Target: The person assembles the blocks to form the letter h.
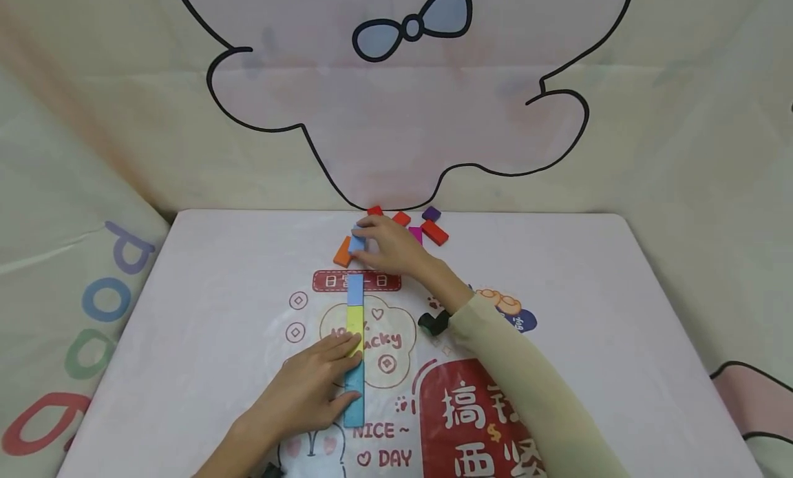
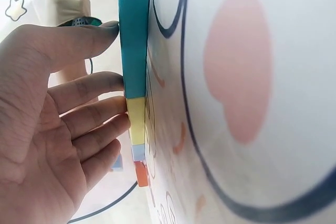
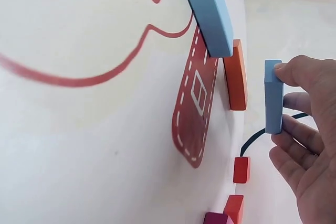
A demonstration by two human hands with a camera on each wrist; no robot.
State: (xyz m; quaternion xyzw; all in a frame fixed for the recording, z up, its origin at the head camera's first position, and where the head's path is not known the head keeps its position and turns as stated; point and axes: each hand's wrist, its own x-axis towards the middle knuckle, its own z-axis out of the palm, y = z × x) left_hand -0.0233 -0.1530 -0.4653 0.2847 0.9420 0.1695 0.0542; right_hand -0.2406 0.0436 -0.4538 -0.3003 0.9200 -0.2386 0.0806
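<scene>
A straight row of flat blocks runs away from me on the table: a teal stretch point(image 1: 354, 412) nearest, a yellow stretch point(image 1: 355, 319) beyond, and a light blue block point(image 1: 355, 290) at the far end. My left hand point(image 1: 310, 381) rests along the row's left side. Its thumb and fingertips touch the teal and yellow parts, as the left wrist view shows. Past the far end, my right hand point(image 1: 393, 247) pinches another light blue block point(image 3: 273, 100) between thumb and fingers. In the right wrist view this block is held off the tabletop.
An orange block point(image 1: 343, 252) lies just left of the held block. Several more lie near the table's back edge: red blocks point(image 1: 435, 232), a magenta block point(image 1: 416, 235) and a purple block point(image 1: 431, 213). A printed curtain point(image 1: 409, 133) hangs behind the table.
</scene>
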